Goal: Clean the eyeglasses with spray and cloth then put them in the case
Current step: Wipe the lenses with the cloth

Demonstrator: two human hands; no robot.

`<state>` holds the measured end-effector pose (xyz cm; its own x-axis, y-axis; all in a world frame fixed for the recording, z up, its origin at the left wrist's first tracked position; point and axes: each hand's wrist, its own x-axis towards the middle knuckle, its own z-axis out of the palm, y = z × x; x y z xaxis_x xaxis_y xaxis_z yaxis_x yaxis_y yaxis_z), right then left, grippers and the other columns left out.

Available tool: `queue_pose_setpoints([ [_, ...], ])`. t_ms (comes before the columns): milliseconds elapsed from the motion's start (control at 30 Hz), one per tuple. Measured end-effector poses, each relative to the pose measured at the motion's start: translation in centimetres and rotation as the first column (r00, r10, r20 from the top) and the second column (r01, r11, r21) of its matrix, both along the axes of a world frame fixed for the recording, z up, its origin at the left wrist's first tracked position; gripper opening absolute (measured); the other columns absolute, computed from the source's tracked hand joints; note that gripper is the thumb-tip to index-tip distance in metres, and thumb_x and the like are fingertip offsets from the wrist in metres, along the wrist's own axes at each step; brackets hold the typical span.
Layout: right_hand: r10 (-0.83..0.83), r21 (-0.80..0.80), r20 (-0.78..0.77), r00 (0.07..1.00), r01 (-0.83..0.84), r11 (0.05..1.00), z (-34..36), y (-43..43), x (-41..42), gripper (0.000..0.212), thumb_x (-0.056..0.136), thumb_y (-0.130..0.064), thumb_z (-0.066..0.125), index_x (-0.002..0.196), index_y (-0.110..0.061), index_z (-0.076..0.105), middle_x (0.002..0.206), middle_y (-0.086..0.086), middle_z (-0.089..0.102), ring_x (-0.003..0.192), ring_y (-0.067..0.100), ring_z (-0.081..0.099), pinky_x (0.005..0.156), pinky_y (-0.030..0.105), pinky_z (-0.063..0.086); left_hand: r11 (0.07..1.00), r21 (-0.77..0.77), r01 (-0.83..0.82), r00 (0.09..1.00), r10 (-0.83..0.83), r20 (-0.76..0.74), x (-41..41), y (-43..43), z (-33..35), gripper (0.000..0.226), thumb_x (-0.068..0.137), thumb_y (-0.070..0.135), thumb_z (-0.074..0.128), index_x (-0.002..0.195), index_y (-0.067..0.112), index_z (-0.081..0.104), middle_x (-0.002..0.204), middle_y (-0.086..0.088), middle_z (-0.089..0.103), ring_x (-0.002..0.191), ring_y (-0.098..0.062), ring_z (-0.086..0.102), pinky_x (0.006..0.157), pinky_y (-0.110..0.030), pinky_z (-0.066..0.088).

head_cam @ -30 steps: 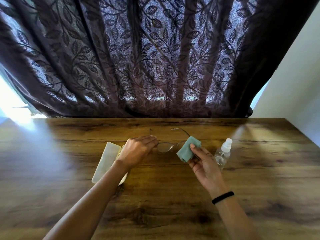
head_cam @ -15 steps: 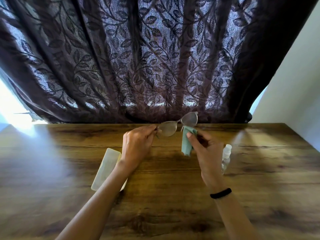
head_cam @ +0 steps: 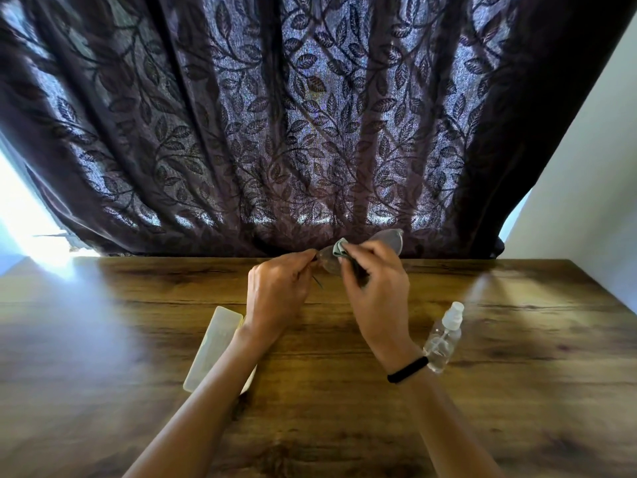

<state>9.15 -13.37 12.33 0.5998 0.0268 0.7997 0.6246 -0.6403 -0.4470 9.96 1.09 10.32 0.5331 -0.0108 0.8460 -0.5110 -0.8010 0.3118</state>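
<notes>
Pale case [head_cam: 215,343] laid flat on wooden table [head_cam: 103,339], partly covered by left forearm; clear spray bottle [head_cam: 443,339] seen just beside right wrist. Eyeglasses [head_cam: 391,238] held above table's far edge, pinched at one end by left hand [head_cam: 277,294]; green cloth [head_cam: 339,248] pinched onto lens by right hand [head_cam: 377,291]. Leaf-patterned curtain [head_cam: 275,115] hung behind

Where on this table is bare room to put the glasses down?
The table is bare left of the case, right of the spray bottle, and between the left forearm and right forearm. Crowded where the left forearm crosses the case.
</notes>
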Motion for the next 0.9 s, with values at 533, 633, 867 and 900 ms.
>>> queue_pose_setpoints([
  [533,0.018,-0.115,0.090,0.996,-0.008,0.993,-0.9,-0.9,-0.6,0.026,0.086,-0.005,0.059,0.111,-0.002,0.065,0.089,0.007,0.059,0.081,0.016,0.053,0.072,0.019,0.043,0.999,-0.039,-0.020,1.000,0.021,0.015,0.7,1.1,0.0,0.018,0.079,0.012,0.068,0.095,0.006,0.072,0.087,-0.006,0.074,0.074,-0.017,0.070,0.060,-0.028,0.057],
  [633,-0.012,-0.083,0.105,0.994,0.020,0.996,-0.9,-1.4,-0.4,0.027,0.084,-0.002,0.061,0.110,-0.001,0.065,0.089,0.008,0.059,0.081,0.017,0.054,0.073,0.019,0.043,0.999,-0.042,-0.015,1.000,0.016,0.023,0.6,1.0,0.0,0.018,0.079,0.012,0.070,0.095,0.006,0.073,0.087,-0.006,0.074,0.074,-0.016,0.070,0.060,-0.027,0.057],
  [867,0.097,-0.192,0.096,0.991,-0.077,0.978,-0.7,0.4,-1.2,0.026,0.086,-0.003,0.060,0.112,0.000,0.064,0.090,0.008,0.061,0.082,0.020,0.056,0.072,0.024,0.046,0.999,0.036,-0.013,0.998,0.011,0.068,0.1,0.1,0.7,0.016,0.078,0.006,0.068,0.092,0.003,0.073,0.086,-0.009,0.074,0.074,-0.019,0.071,0.057,-0.029,0.057],
  [900,0.101,-0.205,0.098,0.990,-0.079,0.976,-0.6,0.6,-1.3,0.026,0.086,-0.003,0.059,0.111,0.000,0.064,0.090,0.008,0.061,0.082,0.021,0.056,0.071,0.025,0.047,0.999,0.045,-0.013,0.998,0.010,0.067,-0.1,0.1,0.8,0.016,0.078,0.006,0.066,0.093,0.004,0.073,0.086,-0.008,0.074,0.074,-0.020,0.071,0.057,-0.028,0.057],
])
